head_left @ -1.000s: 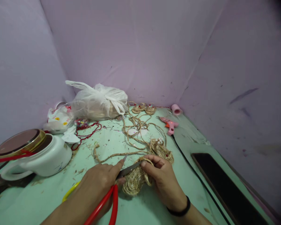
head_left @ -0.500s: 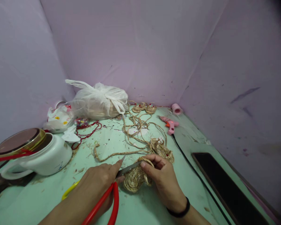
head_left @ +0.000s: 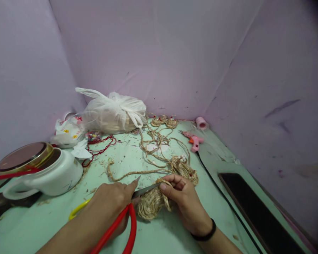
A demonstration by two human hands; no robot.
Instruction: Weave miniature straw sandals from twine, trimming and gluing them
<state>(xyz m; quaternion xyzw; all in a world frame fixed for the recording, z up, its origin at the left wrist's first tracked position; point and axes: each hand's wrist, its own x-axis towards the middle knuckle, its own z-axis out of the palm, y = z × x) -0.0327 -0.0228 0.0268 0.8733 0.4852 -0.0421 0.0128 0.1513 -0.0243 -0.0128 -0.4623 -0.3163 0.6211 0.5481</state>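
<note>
My left hand [head_left: 116, 199] is closed around scissors [head_left: 132, 225] near their pivot, with the red handles pointing down toward me. One grey blade [head_left: 145, 190] lies against the upper edge of a coiled braided-straw piece [head_left: 149, 206]. The other blade's tip sticks up past my left index finger. My right hand [head_left: 184, 199], wearing a black wristband, pinches the straw piece and a loose braid end between thumb and fingers. Just behind it lies another coiled straw piece [head_left: 184, 167] with white beads. A yellow loop [head_left: 79, 209] shows left of my left wrist, partly hidden.
Loose straw braid [head_left: 132, 173] winds across the green tabletop. A pink glue gun [head_left: 194, 140] with a black cord and a dark flat slab [head_left: 254, 211] lie right. Left stands a white enamel pot [head_left: 63, 176]; behind are a plastic bag [head_left: 113, 113], red yarn [head_left: 102, 151] and small straw coils [head_left: 164, 121].
Hardly anything differs. The straw piece has shifted slightly left and down while the blade stays against its edge; the whole view has moved a little.
</note>
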